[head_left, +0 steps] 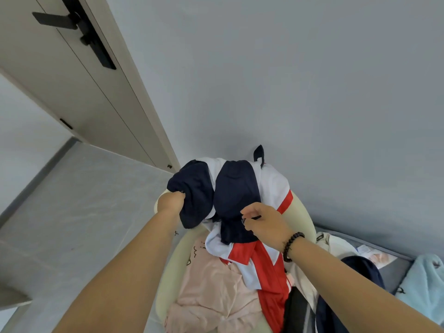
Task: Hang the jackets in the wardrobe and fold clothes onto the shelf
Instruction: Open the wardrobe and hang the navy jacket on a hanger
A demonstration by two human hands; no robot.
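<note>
A navy, white and red jacket [236, 188] is held up over a cream chair [304, 212]. My left hand [171, 200] grips a bunched navy part of it at the left. My right hand [263, 221] pinches a small dark piece, maybe the zip pull, at the jacket's navy front. The jacket's red and white lower part [266, 267] trails down onto the chair seat. A pink garment [211, 284] lies crumpled on the seat below my arms.
A beige door [79, 80] with a black handle stands at the upper left, beside a grey wall. More clothes lie at the lower right: a dark garment [360, 267], a light blue fluffy one [422, 280], a white one [334, 246]. Pale floor tiles [72, 212] spread to the left.
</note>
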